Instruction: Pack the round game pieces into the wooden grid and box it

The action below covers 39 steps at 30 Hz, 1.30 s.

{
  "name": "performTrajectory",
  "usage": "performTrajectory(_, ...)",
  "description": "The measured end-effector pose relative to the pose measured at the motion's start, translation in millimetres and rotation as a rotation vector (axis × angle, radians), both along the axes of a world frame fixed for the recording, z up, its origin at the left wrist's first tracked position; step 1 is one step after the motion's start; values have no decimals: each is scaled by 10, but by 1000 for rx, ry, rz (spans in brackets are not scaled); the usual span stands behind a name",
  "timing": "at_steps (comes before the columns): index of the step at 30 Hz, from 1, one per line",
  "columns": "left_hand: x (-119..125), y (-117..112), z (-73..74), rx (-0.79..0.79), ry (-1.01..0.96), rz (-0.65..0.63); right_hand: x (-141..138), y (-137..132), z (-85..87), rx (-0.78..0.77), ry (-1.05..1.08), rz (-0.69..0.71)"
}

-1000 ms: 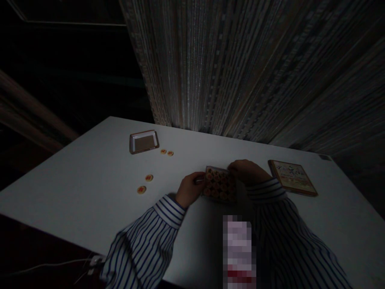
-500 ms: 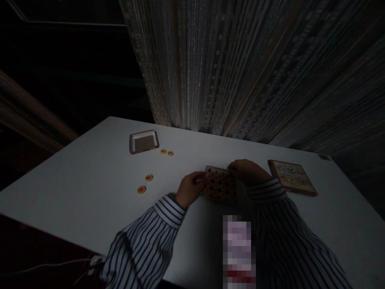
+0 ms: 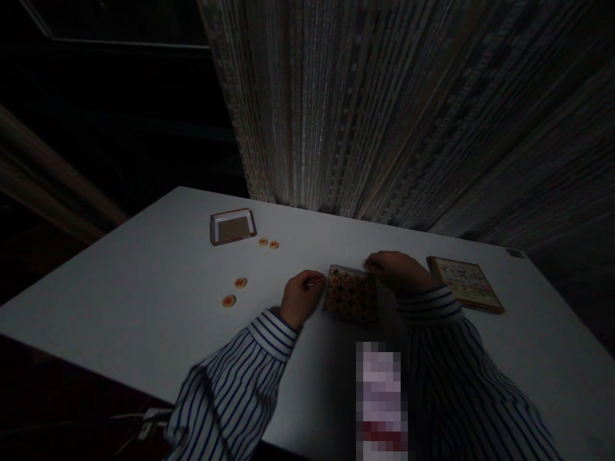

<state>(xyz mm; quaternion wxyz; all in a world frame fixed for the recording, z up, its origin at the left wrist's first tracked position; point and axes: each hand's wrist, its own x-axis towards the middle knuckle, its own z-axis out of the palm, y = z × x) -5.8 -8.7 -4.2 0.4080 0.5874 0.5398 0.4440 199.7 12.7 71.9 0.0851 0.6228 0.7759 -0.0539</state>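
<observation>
- Red marks on the round wooden discs in the small square box: too small and dim to read.
- The right hand covers the box's far corner; its grip cannot be made out.
- A pixelated block hides part of the white counter.

Square box of discs; flat.

So we've got the box of pieces on the table right in front of us, with our left hand just left of it and our right hand at its far right corner. The flat board lies further right. The tray sits far left and back, with two discs just right of it. Two more discs lie nearer us, left of our left hand. Behind the table hangs the curtain.
</observation>
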Motion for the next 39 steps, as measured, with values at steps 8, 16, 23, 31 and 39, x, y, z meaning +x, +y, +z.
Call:
performTrajectory(8,-4,-11,45,14,-51,77,-98,-76,70,73,41,20)
performTrajectory(16,-68,12,51,17,-185,88,-263,-167,162,121,105,61)
performTrajectory(23,-130,-57,150,-30,-261,75,-290,-211,205,157,119,120)
performTrajectory(31,-287,-194,372,-26,-288,90,-341,-239,244,170,125,184)
performTrajectory(39,-497,-314,386,-3,-224,114,-457,-219,218,176,131,255)
